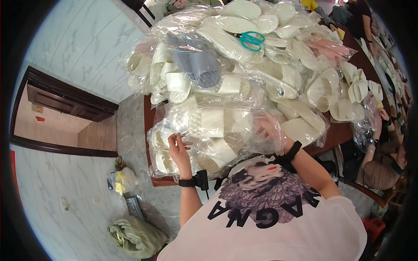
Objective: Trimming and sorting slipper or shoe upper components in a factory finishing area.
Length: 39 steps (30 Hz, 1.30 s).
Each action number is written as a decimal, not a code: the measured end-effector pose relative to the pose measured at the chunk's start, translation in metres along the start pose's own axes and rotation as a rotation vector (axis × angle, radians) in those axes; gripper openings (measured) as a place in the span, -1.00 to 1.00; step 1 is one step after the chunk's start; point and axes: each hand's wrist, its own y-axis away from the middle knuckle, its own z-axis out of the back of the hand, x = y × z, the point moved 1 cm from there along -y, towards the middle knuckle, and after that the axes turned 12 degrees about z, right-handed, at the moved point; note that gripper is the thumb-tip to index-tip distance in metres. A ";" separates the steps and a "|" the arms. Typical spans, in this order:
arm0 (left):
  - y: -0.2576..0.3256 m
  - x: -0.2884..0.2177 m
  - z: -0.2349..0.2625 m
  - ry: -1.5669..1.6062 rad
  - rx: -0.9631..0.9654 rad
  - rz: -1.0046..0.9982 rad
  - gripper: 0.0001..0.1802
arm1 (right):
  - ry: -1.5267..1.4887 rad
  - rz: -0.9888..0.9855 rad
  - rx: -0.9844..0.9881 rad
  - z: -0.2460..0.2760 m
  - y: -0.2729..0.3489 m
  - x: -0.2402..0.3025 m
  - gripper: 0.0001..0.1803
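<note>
A clear plastic bag holding cream-white slippers [213, 122] lies at the near edge of the table, in front of me. My left hand [179, 150] is at the bag's left side, its fingers bent but apart, with nothing visible between them. On the other side my right hand [272, 130] grips the loose clear film of the plastic bag [278, 145]; part of its fingers shows only through the film. Behind the bag rises a heap of more bagged white slippers [228, 41], with a grey-blue pair [198, 61] among them. Teal-handled scissors [251, 41] rest on top of the heap.
The brown tabletop [163, 180] shows at the near left corner. Pink bagged slippers [331, 48] lie at the far right. Another person [383, 161] works on the right. A green sack [135, 237] and a bag with yellow contents [125, 180] stand on the left floor.
</note>
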 end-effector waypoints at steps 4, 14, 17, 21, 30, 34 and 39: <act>-0.009 0.018 -0.006 0.023 0.053 -0.021 -0.79 | -0.168 0.058 -0.002 0.002 -0.016 -0.054 -0.46; -0.004 0.015 -0.010 0.044 -0.007 0.009 -0.83 | 0.049 0.189 0.074 0.000 -0.004 -0.007 -0.52; -0.007 0.016 -0.012 0.056 -0.020 0.022 -0.83 | -0.176 0.300 0.062 0.005 0.002 -0.036 -0.46; -0.009 0.023 -0.009 -0.024 0.003 0.009 -0.79 | -0.076 0.133 0.165 -0.004 0.016 0.011 -0.40; -0.009 0.031 -0.008 -0.012 -0.059 -0.026 -0.81 | 0.477 0.119 0.292 -0.010 0.000 -0.014 -0.37; -0.014 0.024 -0.012 -0.031 -0.028 -0.002 -0.84 | 0.159 0.505 0.177 0.003 0.009 -0.031 -0.52; -0.009 0.025 -0.027 -0.252 -0.170 -0.212 -0.88 | 0.256 0.157 0.010 0.058 0.046 0.031 -0.67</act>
